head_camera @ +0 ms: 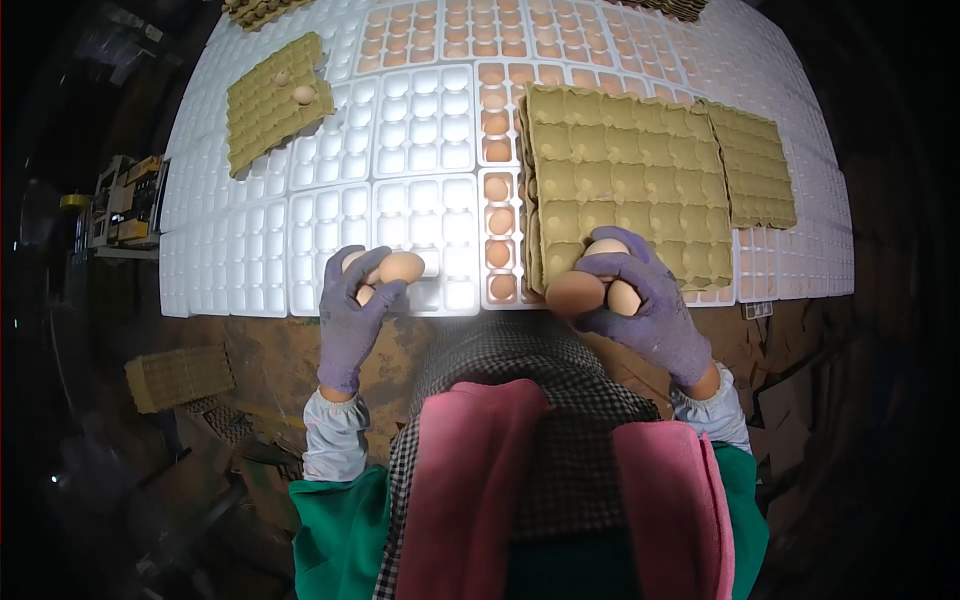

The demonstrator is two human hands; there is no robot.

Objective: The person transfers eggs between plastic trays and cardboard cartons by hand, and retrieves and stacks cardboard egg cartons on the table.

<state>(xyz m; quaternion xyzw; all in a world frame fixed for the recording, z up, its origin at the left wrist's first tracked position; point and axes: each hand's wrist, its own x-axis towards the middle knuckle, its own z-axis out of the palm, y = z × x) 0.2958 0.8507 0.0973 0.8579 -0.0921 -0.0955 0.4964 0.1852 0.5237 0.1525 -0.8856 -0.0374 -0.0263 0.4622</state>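
My left hand (352, 311), in a purple glove, grips several eggs; a brown egg (402, 267) sticks out at the fingertips. It is over the front edge of a white foam egg tray (424, 225) whose visible cups hold no eggs. In my right hand (649, 307), gloved alike, are several more eggs, among them a brown egg (575, 293) at the thumb and a paler egg (606, 247) above. That hand is at the front edge of a stack of pulp egg flats (630, 165). One column of brown eggs (499, 222) shows in the tray beside the stack.
Farther back, white trays (487, 30) hold brown eggs. At the left a tilted pulp flat (277, 105) carries two eggs (303, 94). Another pulp flat (754, 165) lies right of the stack. On the floor at lower left stands a bundle of pulp flats (180, 377).
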